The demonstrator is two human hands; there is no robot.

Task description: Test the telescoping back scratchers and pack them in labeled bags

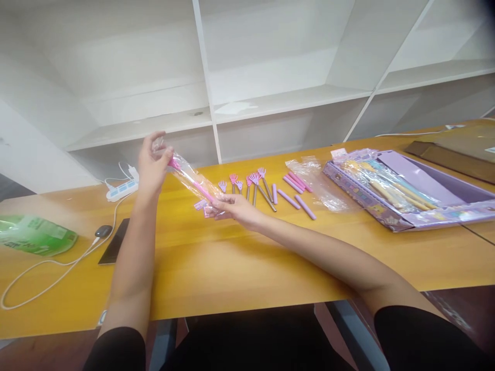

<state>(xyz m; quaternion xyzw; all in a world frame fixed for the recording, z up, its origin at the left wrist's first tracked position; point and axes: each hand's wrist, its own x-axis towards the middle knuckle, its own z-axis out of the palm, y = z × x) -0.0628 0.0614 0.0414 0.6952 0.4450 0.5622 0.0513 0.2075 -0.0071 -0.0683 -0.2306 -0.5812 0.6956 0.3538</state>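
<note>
A pink back scratcher (189, 178) in a clear plastic sleeve slants between my hands above the table. My left hand (152, 164) pinches the sleeve around the scratcher's upper end, next to its pink head. Lower down, my right hand (236, 208) has its fingers closed on the pink handle end through the plastic; a small printed tag (201, 205) hangs there. Behind the right hand lie several unwrapped scratcher heads (255, 179) in pink and purple on metal rods. To their right are loose purple handle tubes (288, 199) and pink ones (299, 181).
Empty plastic sleeves (325, 188) lie beside a purple display box (371, 206) holding several wrapped scratchers. At left are a power strip (122, 189), a white cable (73, 265), a dark phone (115, 245) and a green packet (36, 234). White shelving (270, 98) stands behind the table.
</note>
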